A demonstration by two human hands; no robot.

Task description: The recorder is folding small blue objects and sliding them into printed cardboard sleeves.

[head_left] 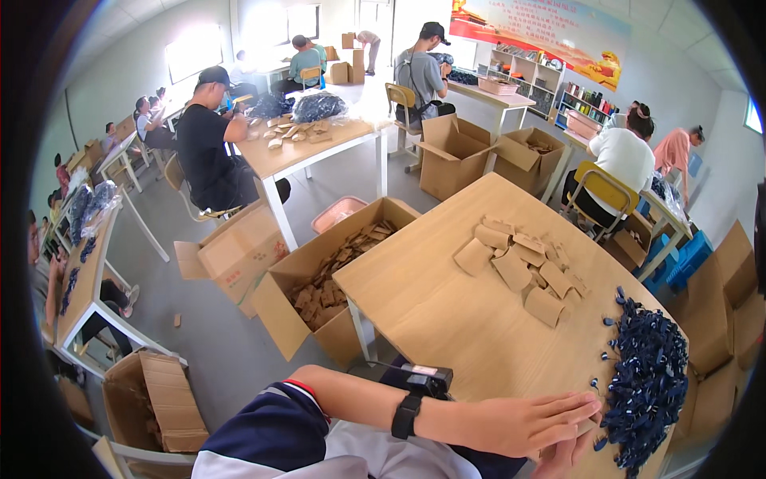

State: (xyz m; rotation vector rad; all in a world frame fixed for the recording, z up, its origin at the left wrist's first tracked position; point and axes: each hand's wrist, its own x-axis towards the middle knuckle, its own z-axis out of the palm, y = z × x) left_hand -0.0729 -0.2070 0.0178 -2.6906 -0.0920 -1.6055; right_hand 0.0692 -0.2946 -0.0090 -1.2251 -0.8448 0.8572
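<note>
My left hand point(519, 425) reaches across the near right part of the wooden table point(431, 287), its fingers drawn together. Just under it, my right hand point(562, 460) shows only in part, and the two hands meet. A brownish edge, perhaps cardboard, shows at the fingertips; most of what they hold is hidden. Right beside them lies a large heap of small dark blue corded pieces point(648, 375), some with light ends. Farther off on the same table is a loose pile of curved brown cardboard sleeves point(513, 270). A black strap with a small box point(423, 391) sits on my left wrist.
Left of the table, an open carton point(363, 319) holds many flattened cardboard pieces. Another open carton point(155, 399) stands at the lower left. Cartons point(718, 319) crowd the right edge. Several people sit at other tables; one in black point(209, 148) works at the table ahead.
</note>
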